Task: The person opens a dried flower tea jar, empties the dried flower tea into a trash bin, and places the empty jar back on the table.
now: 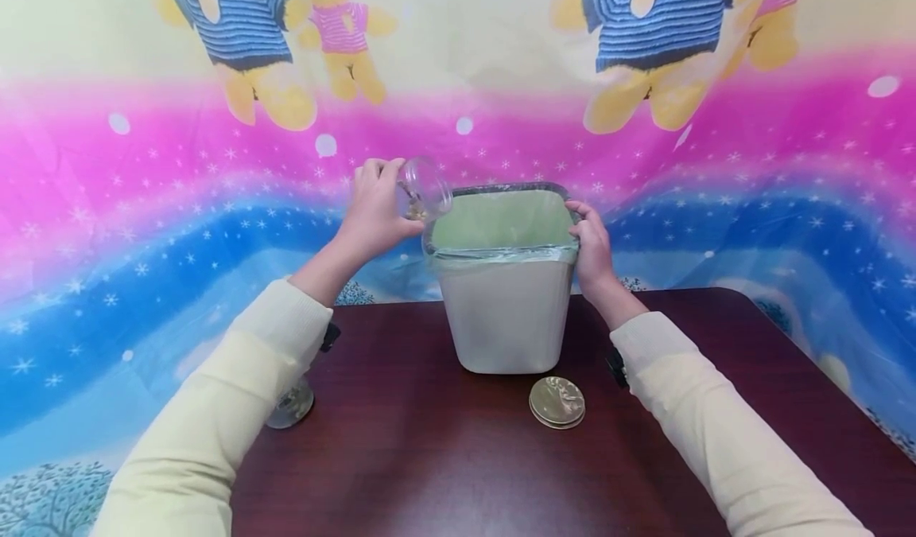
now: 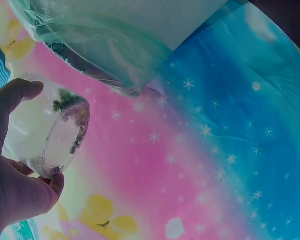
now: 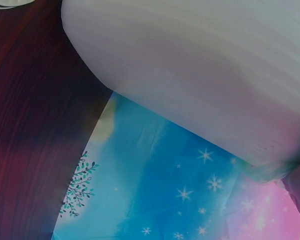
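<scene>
My left hand [image 1: 375, 207] grips a clear jar [image 1: 427, 187], tipped sideways with its mouth toward the bin's left rim. Small dried bits cling inside the jar [image 2: 50, 127] near its base in the left wrist view. A white trash bin [image 1: 508, 310] stands on the table, lined with a pale green bag [image 1: 501, 219] folded over its rim. My right hand [image 1: 592, 243] holds the bin's right rim, fingers curled over the edge. In the right wrist view the bin's side [image 3: 190, 75] fills the top, with only a sliver of the hand at the right edge.
Gold-coloured round lids [image 1: 557, 402] lie stacked on the dark red table [image 1: 429, 457] in front of the bin. Another clear jar [image 1: 292, 406] stands at the left, partly behind my left sleeve. A printed cloth [image 1: 458, 147] hangs behind the table.
</scene>
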`<state>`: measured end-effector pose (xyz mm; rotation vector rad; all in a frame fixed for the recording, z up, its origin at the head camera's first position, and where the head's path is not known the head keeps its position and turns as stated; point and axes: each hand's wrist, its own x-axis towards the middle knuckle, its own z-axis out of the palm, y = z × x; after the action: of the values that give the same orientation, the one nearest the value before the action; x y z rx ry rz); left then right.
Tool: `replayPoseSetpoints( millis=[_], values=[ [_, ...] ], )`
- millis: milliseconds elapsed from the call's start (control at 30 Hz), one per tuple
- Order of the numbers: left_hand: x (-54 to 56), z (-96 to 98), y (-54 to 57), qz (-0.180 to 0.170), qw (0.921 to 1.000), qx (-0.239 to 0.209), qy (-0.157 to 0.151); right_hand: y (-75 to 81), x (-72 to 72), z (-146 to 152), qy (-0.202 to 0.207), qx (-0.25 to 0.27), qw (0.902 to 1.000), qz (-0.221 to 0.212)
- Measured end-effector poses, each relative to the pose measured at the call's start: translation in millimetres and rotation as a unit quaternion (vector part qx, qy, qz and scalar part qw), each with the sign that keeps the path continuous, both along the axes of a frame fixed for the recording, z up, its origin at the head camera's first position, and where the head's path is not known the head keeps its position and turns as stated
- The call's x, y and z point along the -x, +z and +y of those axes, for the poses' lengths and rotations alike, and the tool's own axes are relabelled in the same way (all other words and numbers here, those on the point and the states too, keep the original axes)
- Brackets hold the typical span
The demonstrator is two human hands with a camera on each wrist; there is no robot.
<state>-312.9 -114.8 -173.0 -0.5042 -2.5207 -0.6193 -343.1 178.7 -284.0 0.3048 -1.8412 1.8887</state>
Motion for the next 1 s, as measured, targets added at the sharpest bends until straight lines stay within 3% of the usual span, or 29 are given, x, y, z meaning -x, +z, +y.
replayPoseSetpoints(
  millis=[467,1000],
  values=[
    [13.5,22.6,2.7,-0.019,0.9983,0.054,0.002,0.2,-1.8,0,-0.001,-0.007,1.0,-0.002],
    [21.7,35.2,-5.2,0.034,0.9874,0.153,-0.017,0.8,-4.7,-2,0.002,0.0,1.0,-0.005]
  ],
)
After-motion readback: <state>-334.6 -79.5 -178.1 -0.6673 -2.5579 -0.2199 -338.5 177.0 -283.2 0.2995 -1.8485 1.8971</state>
